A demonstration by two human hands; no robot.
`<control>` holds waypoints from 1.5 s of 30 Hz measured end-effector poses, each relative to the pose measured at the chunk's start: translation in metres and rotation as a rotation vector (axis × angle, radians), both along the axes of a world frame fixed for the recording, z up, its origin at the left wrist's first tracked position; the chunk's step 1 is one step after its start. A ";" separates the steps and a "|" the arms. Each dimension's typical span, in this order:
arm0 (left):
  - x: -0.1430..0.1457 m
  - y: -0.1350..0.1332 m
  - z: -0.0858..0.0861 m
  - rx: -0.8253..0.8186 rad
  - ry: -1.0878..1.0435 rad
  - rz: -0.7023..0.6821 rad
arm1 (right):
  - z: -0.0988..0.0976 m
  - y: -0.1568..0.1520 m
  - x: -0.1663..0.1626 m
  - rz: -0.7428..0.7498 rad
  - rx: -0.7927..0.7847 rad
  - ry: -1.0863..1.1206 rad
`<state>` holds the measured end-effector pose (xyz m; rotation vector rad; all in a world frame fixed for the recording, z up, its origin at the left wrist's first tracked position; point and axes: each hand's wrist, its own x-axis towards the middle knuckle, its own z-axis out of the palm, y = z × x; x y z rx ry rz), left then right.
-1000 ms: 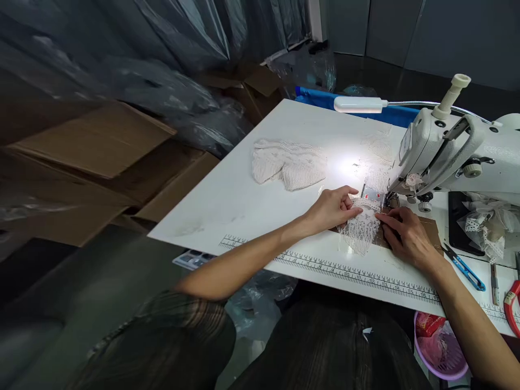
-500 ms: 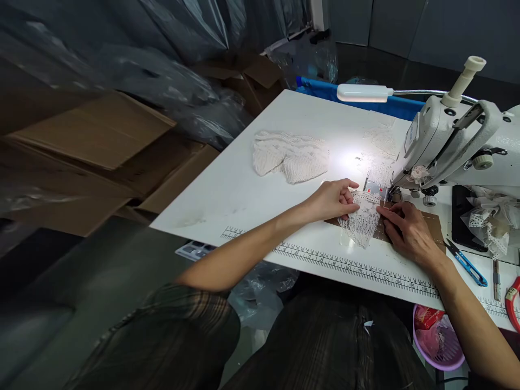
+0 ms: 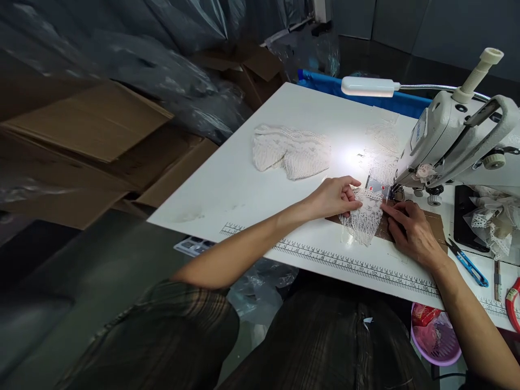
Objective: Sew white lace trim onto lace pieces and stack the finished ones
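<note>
A small piece of white lace (image 3: pixel 364 222) lies just left of the needle area of a white sewing machine (image 3: pixel 439 141). My left hand (image 3: pixel 335 199) pinches its upper left edge between thumb and fingers. On the lace's right edge rest the fingertips of my right hand (image 3: pixel 412 230), pressed down with the fingers bent but not closed around it. Under the lace and my right hand runs a brown card strip (image 3: pixel 434 225). A further lace strip (image 3: pixel 382 143) stretches behind the machine's foot.
Folded white lace (image 3: pixel 290 151) lies on the white table (image 3: pixel 227 179). A lamp (image 3: pixel 368 86) hangs over the back. Blue thread snips (image 3: pixel 469 264), red-handled scissors (image 3: pixel 513 304) and lace scraps (image 3: pixel 493 222) are at right; a pink basket (image 3: pixel 442 346) stands below, cardboard boxes (image 3: pixel 93 119) at left.
The view has shifted slightly. Both hands stay at the lace in nearly the same pose, and the lace lies almost as before beside the machine's foot.
</note>
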<state>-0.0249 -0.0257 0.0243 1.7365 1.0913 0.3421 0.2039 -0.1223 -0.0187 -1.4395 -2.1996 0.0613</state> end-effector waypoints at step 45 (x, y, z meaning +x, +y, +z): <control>0.009 0.016 -0.015 0.942 0.080 -0.548 | 0.002 -0.007 -0.003 0.027 -0.038 -0.132</control>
